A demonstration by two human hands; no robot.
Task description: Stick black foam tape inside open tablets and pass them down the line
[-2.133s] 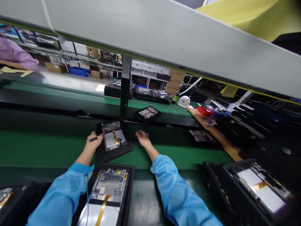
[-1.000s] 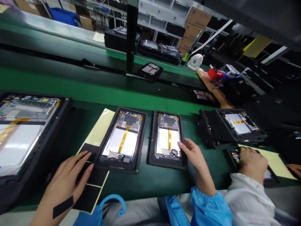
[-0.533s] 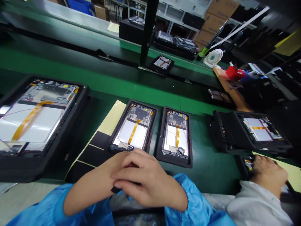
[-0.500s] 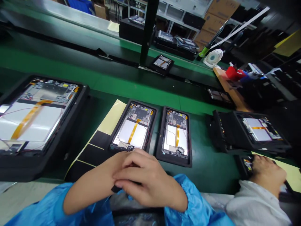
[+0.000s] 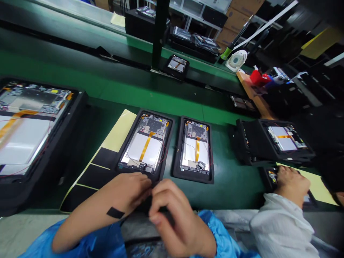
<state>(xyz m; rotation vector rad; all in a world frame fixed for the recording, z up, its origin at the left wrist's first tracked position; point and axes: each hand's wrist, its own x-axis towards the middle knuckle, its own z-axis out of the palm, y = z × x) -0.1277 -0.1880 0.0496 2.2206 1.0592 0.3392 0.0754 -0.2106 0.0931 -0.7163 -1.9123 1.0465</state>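
Note:
My left hand (image 5: 135, 190) is closed with the palm turned down, its fingertips bent toward my right hand and partly hidden. My right hand (image 5: 176, 218) is curled, thumb against the fingers; whatever lies in either hand cannot be made out. A black adhesive patch (image 5: 115, 213) sticks to my left forearm. Just beyond my hands, an opened tablet (image 5: 145, 145) lies in a black tray, its circuit board, white battery and orange ribbon cable exposed. Right of it lies a second opened tablet (image 5: 195, 148) with thin red wires. A yellow sheet (image 5: 118, 130) bearing black adhesive pieces (image 5: 98, 157) is beside my left hand.
At left, a larger-looking opened tablet (image 5: 29, 125) sits on stacked trays. A stack of black trays (image 5: 255, 143) stands at right, near a co-worker's hand (image 5: 292, 182). A dark post (image 5: 158, 36) rises at the back, with a small white fan (image 5: 236, 60) farther right.
My right hand has come off my left forearm and moved beside my left fingers, uncovering the black patch. The view has shifted slightly right and down.

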